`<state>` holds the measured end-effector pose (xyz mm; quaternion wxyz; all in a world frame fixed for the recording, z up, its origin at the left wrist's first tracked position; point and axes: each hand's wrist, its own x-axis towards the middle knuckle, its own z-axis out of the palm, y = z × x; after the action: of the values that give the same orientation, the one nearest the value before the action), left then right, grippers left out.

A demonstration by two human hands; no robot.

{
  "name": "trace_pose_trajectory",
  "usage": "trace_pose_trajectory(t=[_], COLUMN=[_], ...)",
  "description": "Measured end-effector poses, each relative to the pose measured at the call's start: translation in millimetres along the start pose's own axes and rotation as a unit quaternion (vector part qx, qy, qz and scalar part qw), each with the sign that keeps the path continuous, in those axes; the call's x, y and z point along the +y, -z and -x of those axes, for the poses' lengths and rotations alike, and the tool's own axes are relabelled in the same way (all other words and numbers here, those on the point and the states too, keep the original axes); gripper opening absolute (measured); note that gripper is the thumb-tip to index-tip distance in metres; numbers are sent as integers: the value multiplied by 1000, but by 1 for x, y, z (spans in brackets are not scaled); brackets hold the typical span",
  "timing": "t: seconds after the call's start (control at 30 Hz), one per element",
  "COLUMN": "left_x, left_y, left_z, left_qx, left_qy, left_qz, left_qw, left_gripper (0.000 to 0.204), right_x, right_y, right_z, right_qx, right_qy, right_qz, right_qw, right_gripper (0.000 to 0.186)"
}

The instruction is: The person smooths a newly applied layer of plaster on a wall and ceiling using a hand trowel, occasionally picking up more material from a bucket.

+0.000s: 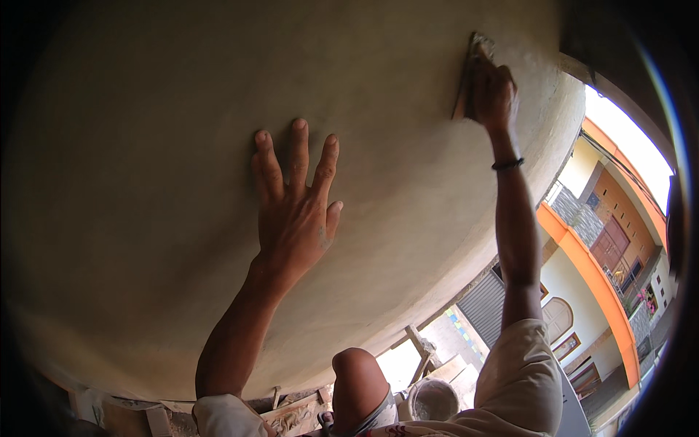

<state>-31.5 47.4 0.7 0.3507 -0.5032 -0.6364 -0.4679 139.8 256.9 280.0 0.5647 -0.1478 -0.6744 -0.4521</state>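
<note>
A broad, grey-brown plastered wall (408, 189) fills most of the view. My left hand (295, 197) rests against it near the middle, fingers spread and holding nothing. Higher up and to the right, my right hand (497, 95) is closed round a plastering trowel (463, 84). The trowel's flat blade lies along the wall surface, roughly upright, and its handle is mostly covered by my fingers. A dark band (508, 164) circles my right wrist.
Below me, a round bucket (433, 400) with grey contents stands beside my bent knee (360, 382). Wooden boards (295, 408) lie along the wall's foot, with a timber prop (421, 346) near the bucket. Beyond the wall's right edge is a building with orange trim (582, 255).
</note>
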Motion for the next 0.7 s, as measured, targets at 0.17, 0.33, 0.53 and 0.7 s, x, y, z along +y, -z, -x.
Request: trace_pose_trajectory(t=[0.17, 0.33, 0.53, 0.7], left_x=[11, 25, 30, 33], left_y=[10, 16, 22, 19], left_z=[3, 0, 2, 1], left_qx=[-9, 14, 39, 66], left_qy=[5, 38, 63, 68], left_qz=[10, 85, 90, 88], left_qw=[1000, 996, 993, 992], left_gripper=[92, 90, 86, 84], right_x=[0, -20, -1, -9], right_y=[27, 32, 38, 42], right_z=[119, 63, 109, 78], right_qx=[-67, -59, -111, -105], right_qy=[47, -7, 85, 34], right_qz=[-24, -9, 12, -30], right_qw=[996, 998, 990, 993], right_gripper=[39, 44, 46, 49])
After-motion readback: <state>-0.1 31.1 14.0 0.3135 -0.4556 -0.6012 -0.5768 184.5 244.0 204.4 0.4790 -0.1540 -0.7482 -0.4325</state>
